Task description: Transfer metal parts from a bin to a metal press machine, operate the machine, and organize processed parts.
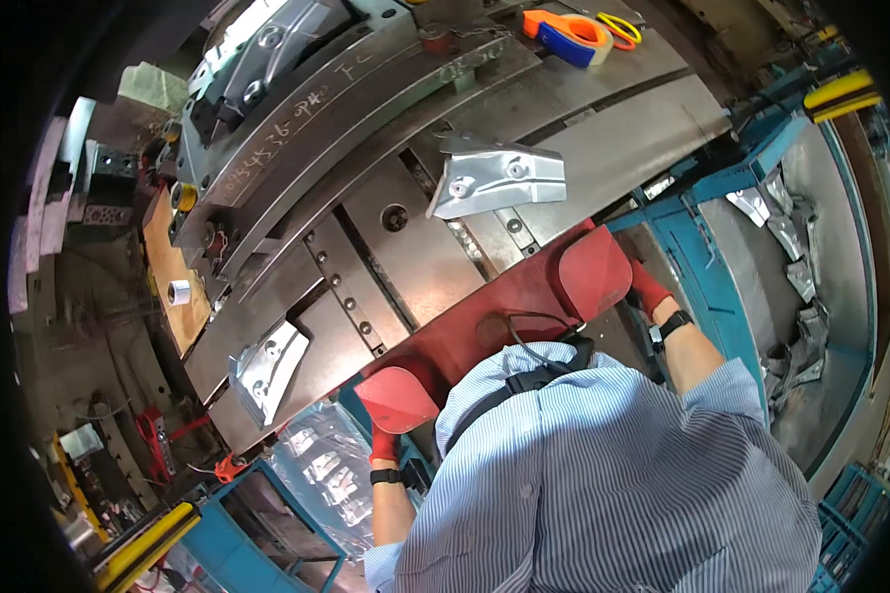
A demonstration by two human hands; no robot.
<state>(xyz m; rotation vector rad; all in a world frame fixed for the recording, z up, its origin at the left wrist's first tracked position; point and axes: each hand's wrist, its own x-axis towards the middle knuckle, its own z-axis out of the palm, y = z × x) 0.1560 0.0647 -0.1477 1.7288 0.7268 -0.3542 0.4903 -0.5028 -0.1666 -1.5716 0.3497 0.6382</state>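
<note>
Both my hands wear red gloves and reach under rounded red covers on a red bar along the near edge of a metal press bed. My left hand (384,445) is beneath the left red cover (397,399), its fingers hidden. My right hand (651,289) goes under the right red cover (595,271), fingers hidden too. A bent sheet-metal part (267,371) lies on the bed's left end, beyond my left hand. Another shaped metal part (504,180) rests on the bed ahead of my right hand.
A heavy steel die (316,128) with chalk marks stands at the far left, holding a formed metal panel (267,54). Tape rolls (576,40) sit at the bed's far end. A bin (811,296) of metal parts stands right; a plastic-lined bin (326,465) stands left.
</note>
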